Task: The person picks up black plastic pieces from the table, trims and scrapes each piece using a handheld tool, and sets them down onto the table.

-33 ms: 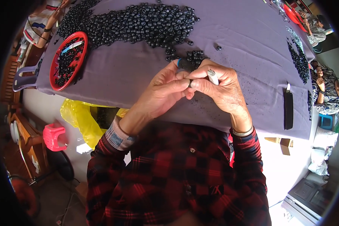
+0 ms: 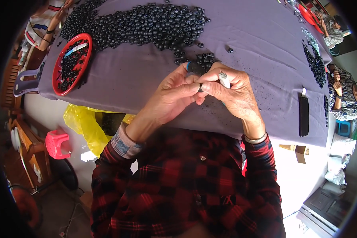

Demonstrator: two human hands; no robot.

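My left hand (image 2: 172, 93) is closed, its thumb and fingers pinching a small black round piece (image 2: 201, 88). One of its fingertips wears a dark cover with a blue band (image 2: 192, 66). My right hand (image 2: 236, 89) is closed round a slim white-handled tool (image 2: 224, 80) whose white end sticks up between thumb and forefinger; its working end is hidden. The right thumb presses against the same black piece. Just beyond my fingers lies a small cluster of black bead-like pieces (image 2: 206, 59), and a large heap of them (image 2: 158, 25) spreads behind.
A red basin (image 2: 90, 47) with black bits stands on the purple cloth (image 2: 127, 75) at left. At right lies a black-handled knife (image 2: 304, 115). A yellow bag (image 2: 83, 123) hangs below the table edge, near a pink stool (image 2: 58, 144). Other people sit at far left and right.
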